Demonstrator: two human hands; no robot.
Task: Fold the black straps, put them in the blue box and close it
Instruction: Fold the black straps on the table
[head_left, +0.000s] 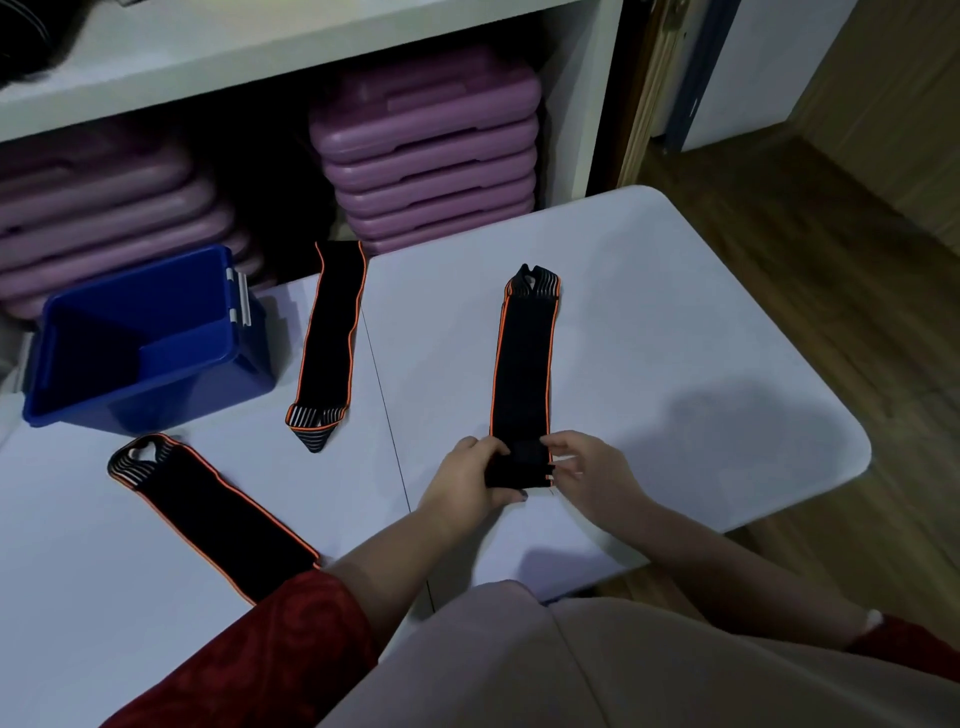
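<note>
Left hand (470, 475) and right hand (589, 470) pinching near end of right black strap (523, 364) on white worktop (675, 338), two straps flat, blue box (140, 338) open

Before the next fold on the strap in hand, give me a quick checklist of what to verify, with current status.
1. Both hands on the near end of the right-hand black orange-edged strap: ok, left hand and right hand pinch it.
2. Rest of that strap lying flat and straight on the white table: ok.
3. Open blue plastic box ready to receive: ok, no lid on it.
4. Box empty inside: cannot tell, its floor is in shadow.
5. Other straps still waiting: not ok, the middle strap and the left strap lie unfolded.
6. Lid located: cannot tell, none visible.
</note>
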